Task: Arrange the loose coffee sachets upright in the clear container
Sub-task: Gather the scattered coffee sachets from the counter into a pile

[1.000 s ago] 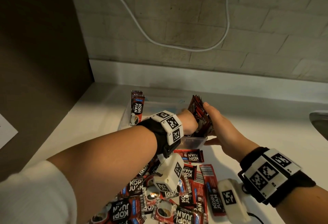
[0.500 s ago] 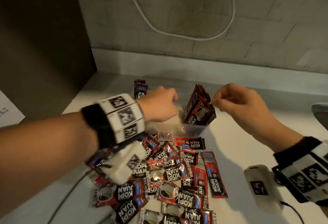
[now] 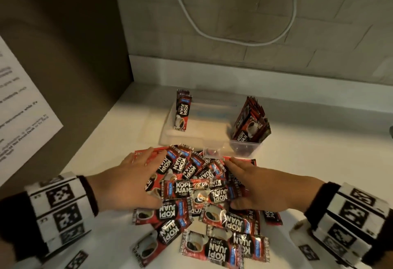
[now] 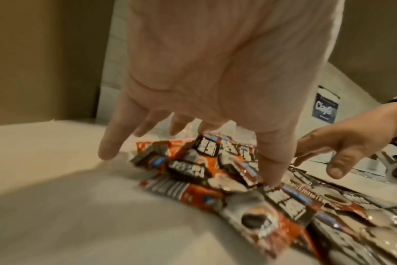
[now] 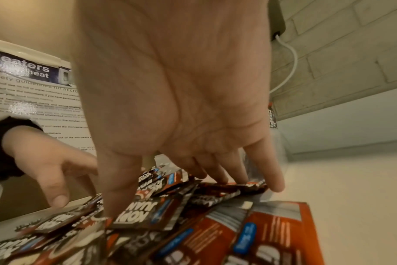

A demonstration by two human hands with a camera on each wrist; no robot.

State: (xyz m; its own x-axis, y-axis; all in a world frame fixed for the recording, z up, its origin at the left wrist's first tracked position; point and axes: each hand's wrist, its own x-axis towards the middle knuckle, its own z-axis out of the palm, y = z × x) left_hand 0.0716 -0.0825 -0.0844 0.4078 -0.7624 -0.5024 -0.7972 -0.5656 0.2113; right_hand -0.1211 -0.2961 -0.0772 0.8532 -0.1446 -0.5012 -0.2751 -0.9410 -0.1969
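Observation:
A heap of loose red-and-black coffee sachets [image 3: 204, 200] lies on the white counter [image 3: 119, 132]. Behind it stands the clear container [image 3: 244, 148]. One or two sachets [image 3: 182, 112] stand upright at its left end, and a leaning bundle of sachets [image 3: 251, 124] fills its right end. My left hand [image 3: 136, 173] lies with spread fingers on the heap's left side. My right hand [image 3: 248, 179] rests the same way on the right side. The wrist views show the left hand [image 4: 193, 129] and right hand [image 5: 193, 170] with straight fingers touching the sachets [image 4: 204, 170] [image 5: 170, 224], curled round nothing.
A brown cabinet side [image 3: 74, 45] with a printed notice [image 3: 21, 109] walls off the left. A brick wall with a white cable [image 3: 234, 42] and a pale upstand [image 3: 234, 73] closes the back. Bare counter lies right of the container.
Both hands have left the container and come down toward me onto the loose heap, fingers now spread flat. The bundle at the container's right end stands on its own.

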